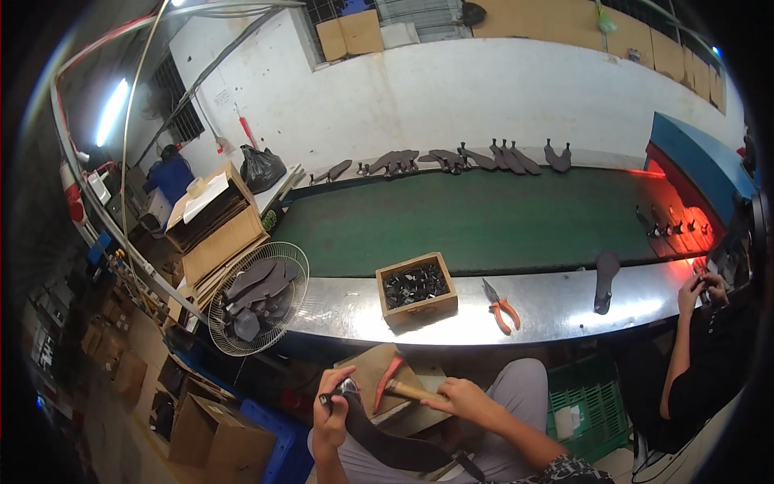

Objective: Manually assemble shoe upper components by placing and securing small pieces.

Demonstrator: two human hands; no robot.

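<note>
My left hand [327, 415] is closed around the heel end of a dark shoe sole [383, 445], which curves down across my lap. A small black heel piece shows at its upper end, by my fingers. In my right hand [468, 402] I grip a hammer [413, 392] by its wooden handle. The red hammer head sits just right of the sole, over a wooden block [363, 360] between my knees. Whether the head touches the sole I cannot tell.
On the metal ledge stand a wooden box [389, 321] of small black parts, orange-handled pliers [503, 313] and a single sole [606, 278]. Left is a wire basket [300, 323] of soles. Several heeled soles line the green conveyor [451, 210]. A co-worker's hands [700, 290] are at right.
</note>
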